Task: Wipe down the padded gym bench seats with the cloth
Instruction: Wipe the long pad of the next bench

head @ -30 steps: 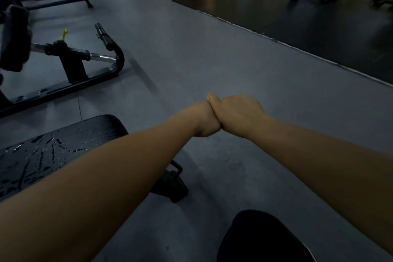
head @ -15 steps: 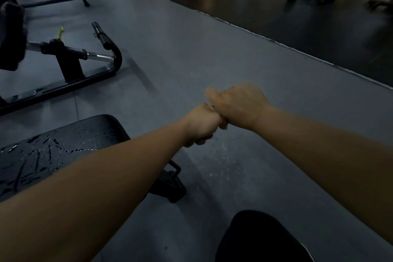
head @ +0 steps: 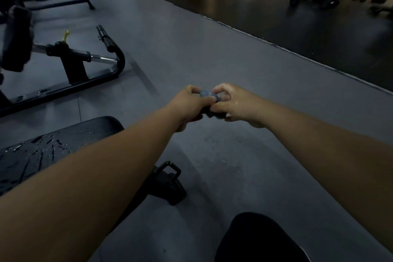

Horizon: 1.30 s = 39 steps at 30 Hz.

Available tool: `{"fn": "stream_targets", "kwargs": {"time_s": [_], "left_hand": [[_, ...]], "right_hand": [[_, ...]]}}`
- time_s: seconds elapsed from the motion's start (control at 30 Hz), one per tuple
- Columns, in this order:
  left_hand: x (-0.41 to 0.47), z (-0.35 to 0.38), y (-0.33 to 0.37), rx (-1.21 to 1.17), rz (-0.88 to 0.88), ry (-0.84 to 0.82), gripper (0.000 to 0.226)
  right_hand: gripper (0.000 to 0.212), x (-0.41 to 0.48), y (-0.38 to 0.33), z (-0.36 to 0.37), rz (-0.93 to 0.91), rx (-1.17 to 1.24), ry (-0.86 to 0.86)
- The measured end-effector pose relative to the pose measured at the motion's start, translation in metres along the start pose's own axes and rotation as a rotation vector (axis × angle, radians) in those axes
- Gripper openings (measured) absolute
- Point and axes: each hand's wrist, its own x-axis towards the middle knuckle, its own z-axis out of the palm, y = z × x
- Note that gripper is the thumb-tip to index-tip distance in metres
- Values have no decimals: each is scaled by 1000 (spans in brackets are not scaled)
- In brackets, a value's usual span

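Left hand (head: 187,102) and right hand (head: 240,104) curl tight round a balled grey cloth (head: 207,94) above the floor (head: 212,155), apart from the wet bench surface (head: 53,149) at lower left. Squeezed water could slick the floor underfoot, and the small wad might slip from the grip.

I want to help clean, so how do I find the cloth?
Find the wet black padded bench seat at lower left, then look right, above the grey floor. There the left hand and right hand together pinch a small bunched blue-grey cloth, the only thing being held and paler than the bench.
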Motion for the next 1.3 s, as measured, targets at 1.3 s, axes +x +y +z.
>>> {"fn": "stream_targets", "kwargs": {"time_s": [1.3], "left_hand": [[-16,-28,-23,-106,57,-129,46]], "right_hand": [[45,18,-2,24,96,820,51]]}}
